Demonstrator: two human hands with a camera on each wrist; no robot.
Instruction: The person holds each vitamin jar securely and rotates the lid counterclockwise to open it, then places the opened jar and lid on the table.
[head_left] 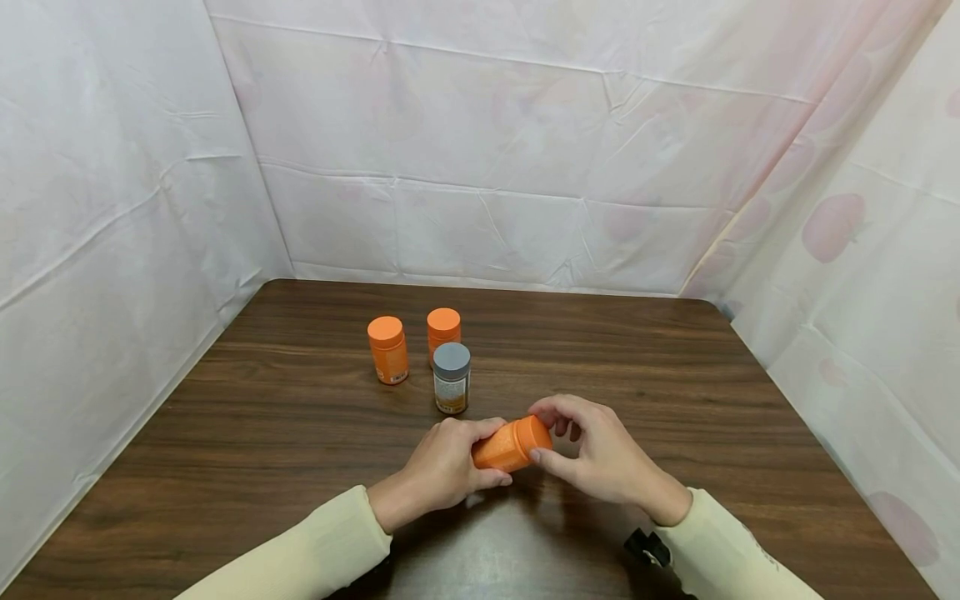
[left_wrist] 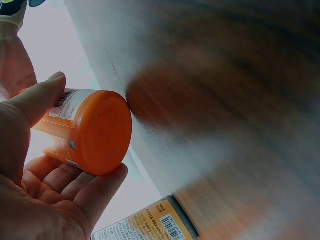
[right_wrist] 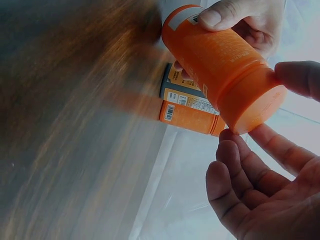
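In the head view, the gray-lidded jar (head_left: 452,385) hides the low part of the back orange jar (head_left: 444,325), and the left hand (head_left: 446,463) covers the bottom of the held orange jar (head_left: 506,448). The jars' words are too small to read there. The bottom edge cuts off both sleeves (head_left: 315,542). In both wrist views, the table (right_wrist: 65,140) looks blurry.

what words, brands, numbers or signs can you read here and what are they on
No word, brand or number is legible.
Held orange bottle: barcode and fine print, too small and blurred.
Grey-lidded jar: barcode and dense print, too small.
Left standing orange bottle: barcode, print too small.
Rear orange bottle: partly hidden, nothing readable in the head view.
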